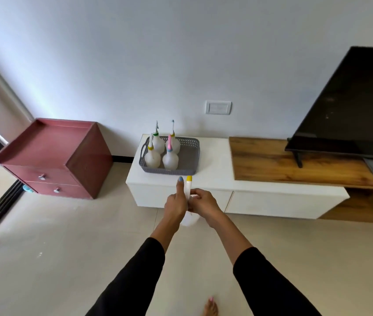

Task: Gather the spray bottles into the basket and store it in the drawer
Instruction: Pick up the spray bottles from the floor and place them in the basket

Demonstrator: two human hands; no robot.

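A grey perforated basket (pixel 190 142) stands on the white low cabinet (pixel 212 176), holding several white spray bottles (pixel 152 157) with coloured collars, all upright in its left half. In front of the cabinet I hold one more white spray bottle (pixel 189 185) with a yellow tip, upright. My left hand (pixel 177 201) grips its neck from the left, thumb pointing up. My right hand (pixel 201 201) closes on the same bottle from the right. The bottle's round body shows just below my hands. Two white drawer fronts (pixel 274 205) run along the cabinet face, both closed.
A dark red two-drawer chest (pixel 53 156) stands on the floor to the left. A wooden top (pixel 294 163) at the right carries a black TV (pixel 349 106). A wall socket plate (pixel 218 107) sits above the cabinet. My bare foot (pixel 210 307) shows at the bottom on the beige tiles.
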